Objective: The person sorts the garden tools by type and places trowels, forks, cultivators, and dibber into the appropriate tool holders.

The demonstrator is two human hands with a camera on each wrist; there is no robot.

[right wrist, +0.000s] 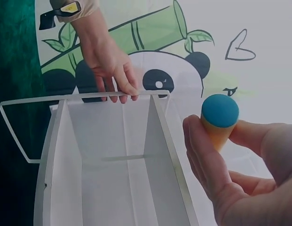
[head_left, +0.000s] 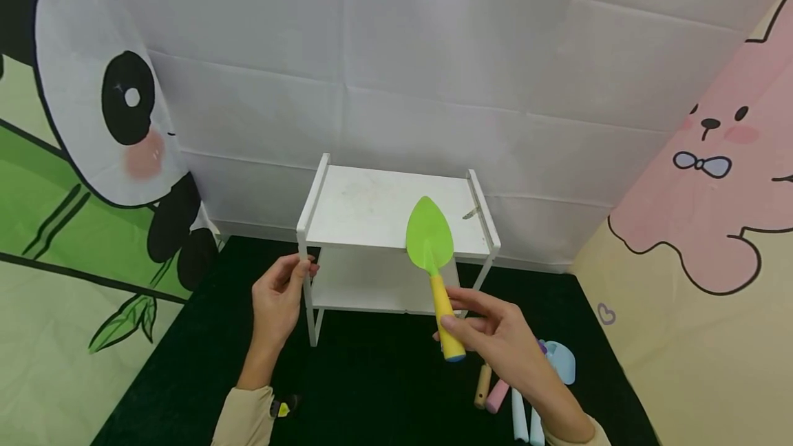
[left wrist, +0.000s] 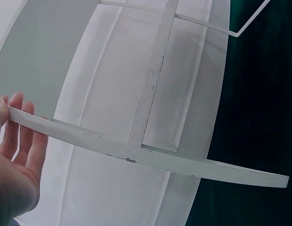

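Observation:
My right hand (head_left: 495,332) pinches a toy trowel by its yellow handle (head_left: 443,315); the green blade (head_left: 429,236) points up and away, in front of the shelf. In the right wrist view the handle's blue end cap (right wrist: 220,111) faces the camera between thumb and fingers. My left hand (head_left: 280,294) grips the front left leg of a white two-tier shelf (head_left: 384,205), just below its top board. In the left wrist view the thumb and fingers (left wrist: 36,155) curl about the white leg (left wrist: 113,148).
On the dark green floor (head_left: 372,377) at the lower right lie a tan handle (head_left: 482,385), a pink handle (head_left: 497,396), pale blue handles (head_left: 519,418) and a light blue piece (head_left: 561,362), partly behind my right arm. A white cloth wall (head_left: 434,54) stands behind the shelf.

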